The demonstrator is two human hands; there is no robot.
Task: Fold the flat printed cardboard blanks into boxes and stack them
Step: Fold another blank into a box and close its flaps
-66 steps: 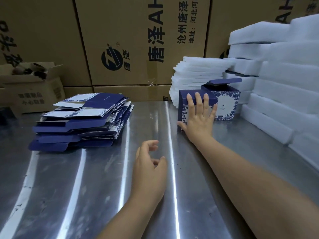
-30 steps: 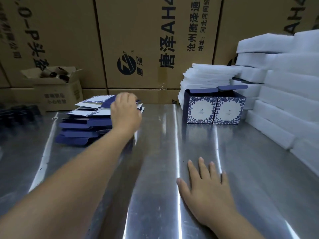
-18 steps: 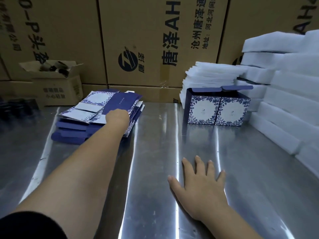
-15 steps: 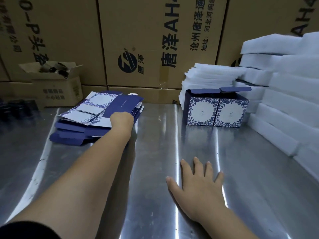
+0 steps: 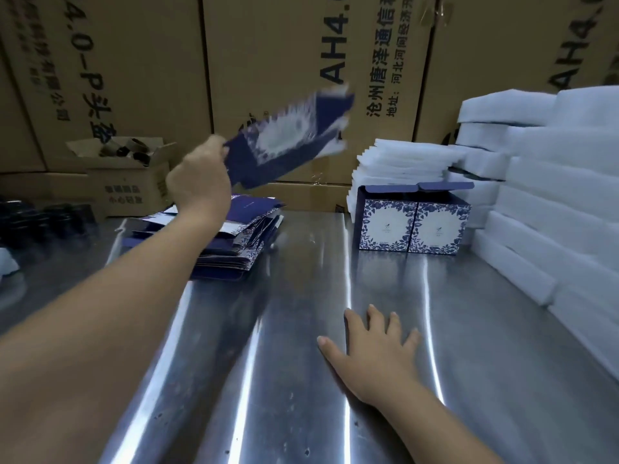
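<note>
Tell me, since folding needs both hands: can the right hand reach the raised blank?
Probably yes: the right hand rests empty on the table, with nothing between it and the blank.

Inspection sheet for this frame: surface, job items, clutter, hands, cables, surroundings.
Surface: steel table, shiny, streaked reflections.
Job's things: flat blank held in the air, blurred; stack of blanks rear left; two folded boxes side by side rear right, top flaps up.
Clutter: small open carton far left, dark items inside.
Grippers: left hand pinches the blank's edge; right hand flat on the table, fingers spread.
Cables: nothing seen.
Surroundings: large printed cartons behind; white foam sheets stacked right.
</note>
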